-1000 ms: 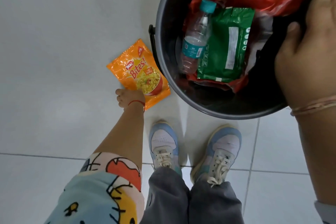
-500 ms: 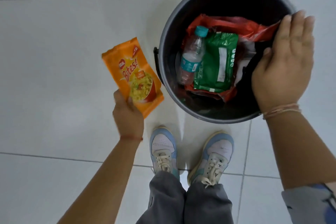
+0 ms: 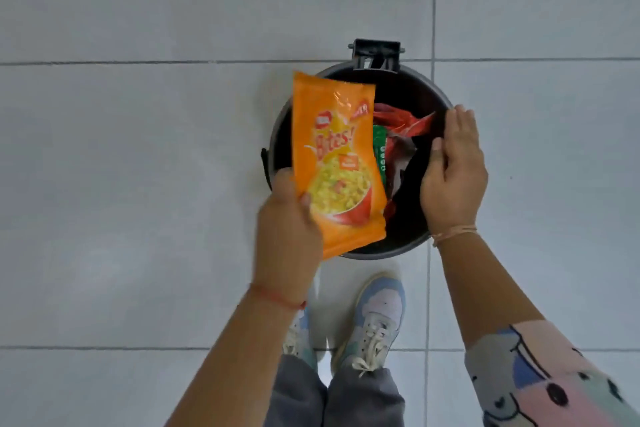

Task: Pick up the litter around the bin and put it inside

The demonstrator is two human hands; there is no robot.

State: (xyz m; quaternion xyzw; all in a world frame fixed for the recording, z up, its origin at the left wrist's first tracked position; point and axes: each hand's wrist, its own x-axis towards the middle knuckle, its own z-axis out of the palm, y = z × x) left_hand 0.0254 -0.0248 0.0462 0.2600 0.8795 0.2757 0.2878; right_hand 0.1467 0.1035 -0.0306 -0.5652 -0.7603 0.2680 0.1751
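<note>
My left hand point(image 3: 289, 236) has lifted the crinkly orange foil snack packet point(image 3: 337, 163) off the floor, fingers pinching it above the round black plastic bin point(image 3: 438, 99); right hand point(image 3: 453, 173) loosely open on its rim; drop next.

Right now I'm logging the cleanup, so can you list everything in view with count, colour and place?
Snack packet: 1, orange, held over the bin's left side.
Bin: 1, black, on the floor ahead of the shoes.
Plastic bag: 1, red, inside the bin.
Green packet: 1, inside the bin, mostly hidden behind the snack packet.
Floor tiles: pale grey, all around.
Shoes: 2, white and blue, below the bin.
Left hand: grips the snack packet's lower corner.
Right hand: open, at the bin's right rim.
</note>
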